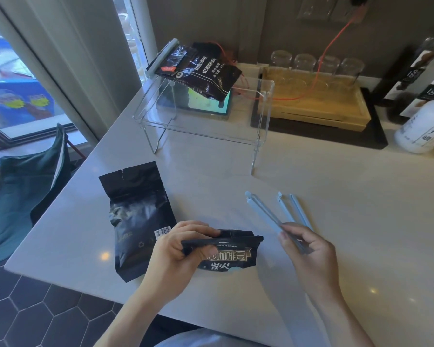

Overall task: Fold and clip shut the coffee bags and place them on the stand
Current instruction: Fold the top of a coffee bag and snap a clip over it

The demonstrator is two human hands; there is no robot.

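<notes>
Head view: my left hand [179,249] pinches the folded top of the small bag [232,254], which lies on the tabletop [336,196] in front of me. My right hand [307,249] grips one blue clip [263,214] by its near end, its two arms slightly apart at the far end. A spare clip [295,209] lies just beside it. A second bag [138,216] lies flat and unclipped to the left. One clipped bag [198,71] already sits on the stand [201,121].

I'd keep the fold pressed tight and slide the clip's arms across its full width before snapping. The tabletop's near edge is close under my wrists; there's open room between the bags and the stand.
</notes>
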